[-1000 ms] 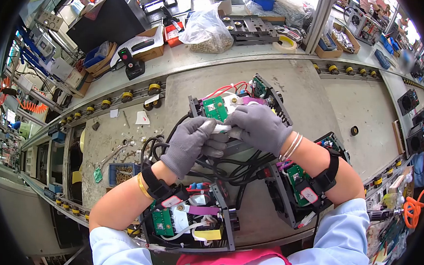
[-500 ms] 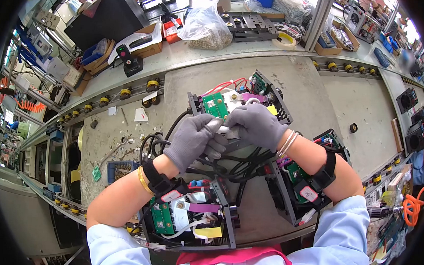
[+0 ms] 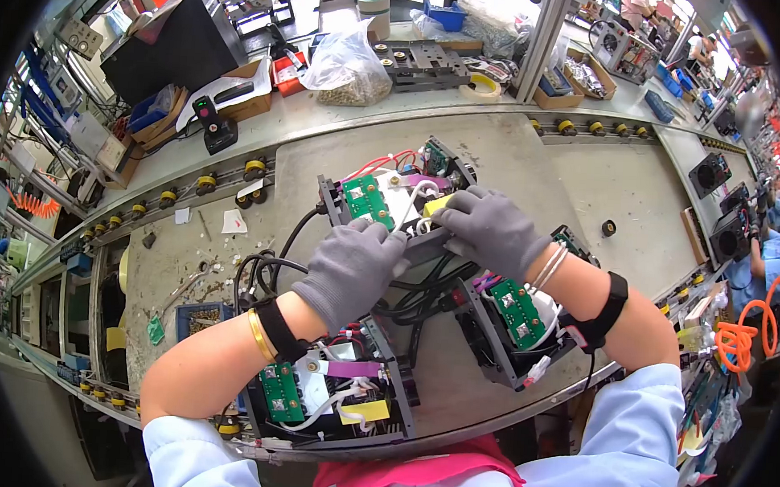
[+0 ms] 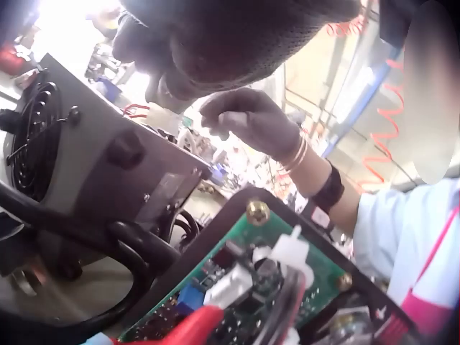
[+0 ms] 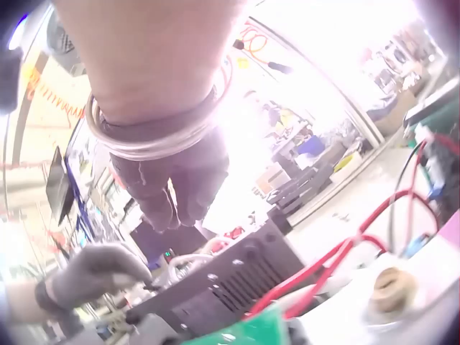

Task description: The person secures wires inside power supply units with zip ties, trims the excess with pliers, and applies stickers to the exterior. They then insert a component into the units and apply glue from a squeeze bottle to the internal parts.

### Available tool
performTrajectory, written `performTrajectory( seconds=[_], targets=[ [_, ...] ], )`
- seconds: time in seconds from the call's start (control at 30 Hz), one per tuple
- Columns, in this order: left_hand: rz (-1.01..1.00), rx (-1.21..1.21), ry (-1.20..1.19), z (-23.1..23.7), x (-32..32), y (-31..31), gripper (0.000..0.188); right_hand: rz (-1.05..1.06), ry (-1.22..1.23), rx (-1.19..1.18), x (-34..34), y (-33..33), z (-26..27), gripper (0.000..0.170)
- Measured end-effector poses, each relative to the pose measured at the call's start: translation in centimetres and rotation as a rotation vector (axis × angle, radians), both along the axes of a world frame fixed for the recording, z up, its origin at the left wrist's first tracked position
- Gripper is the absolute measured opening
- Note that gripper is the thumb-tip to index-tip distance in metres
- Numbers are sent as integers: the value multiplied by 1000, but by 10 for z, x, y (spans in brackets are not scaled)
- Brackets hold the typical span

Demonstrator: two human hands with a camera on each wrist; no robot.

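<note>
Both hands wear grey gloves at an open-topped metal unit (image 3: 426,246) with a green circuit board (image 3: 363,199). My left hand (image 3: 351,268) lies at its near left edge, fingers stretched toward a white cable (image 3: 407,205). In the right wrist view that left hand (image 5: 97,273) reaches to the housing side (image 5: 230,280). My right hand (image 3: 496,232) has its fingertips right at a yellow label (image 3: 437,206) on the unit. Seen from the left wrist, the right hand (image 4: 251,122) is over the unit with bent fingers. The spot under its fingertips is hidden.
Two similar units stand nearer the body, one at left (image 3: 327,391) and one at right (image 3: 510,331). Black cables (image 3: 267,276) coil between the units. A blue bin of small parts (image 3: 202,319) is at left. A roller rail (image 3: 206,183) runs behind.
The hands have parted from the small white piece they pinched together. The right hand moved to the yellow label, the left to the unit's edge. The white cable now lies looped in the unit.
</note>
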State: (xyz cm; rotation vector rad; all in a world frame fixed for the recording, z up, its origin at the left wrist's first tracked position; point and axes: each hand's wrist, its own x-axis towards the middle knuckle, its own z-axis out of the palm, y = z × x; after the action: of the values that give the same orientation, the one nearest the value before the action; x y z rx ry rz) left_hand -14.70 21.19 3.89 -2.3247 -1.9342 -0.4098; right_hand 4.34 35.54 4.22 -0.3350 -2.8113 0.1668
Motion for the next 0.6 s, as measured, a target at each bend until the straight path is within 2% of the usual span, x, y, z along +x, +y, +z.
performTrajectory(
  seconds=[0.1, 0.13, 0.23, 0.27, 0.33, 0.37, 0.47, 0.5, 0.57, 0.6],
  targets=[
    [-80, 167, -15, 2, -19, 10, 34, -3, -7, 102, -11, -5, -6, 25],
    [4, 124, -16, 10, -18, 11, 30, -3, -41, 114, -14, -5, -8, 24],
    [-12, -53, 162, -3, -11, 19, 24, 32, -112, 224, -27, -2, -16, 18],
    [-32, -30, 220, -2, -9, 17, 17, 57, -120, 242, -30, -2, -16, 17],
    [51, -156, 90, 4, -1, 13, 20, 78, -147, 256, -32, -1, -19, 19],
    [90, -217, 30, 8, 2, 12, 23, 69, -166, 178, -34, 1, -18, 18],
    [137, -471, 161, 18, 11, 15, 30, 46, -220, -94, -35, 2, -11, 18],
    [136, -451, 193, -1, 7, 18, 31, 72, -208, -104, -35, 1, -13, 18],
    [162, -603, 179, 11, 14, 18, 27, 123, -195, -127, -33, -3, -19, 19],
    [162, -500, 130, 10, 15, 15, 30, 79, -181, -89, -28, -7, -23, 20]
  ],
)
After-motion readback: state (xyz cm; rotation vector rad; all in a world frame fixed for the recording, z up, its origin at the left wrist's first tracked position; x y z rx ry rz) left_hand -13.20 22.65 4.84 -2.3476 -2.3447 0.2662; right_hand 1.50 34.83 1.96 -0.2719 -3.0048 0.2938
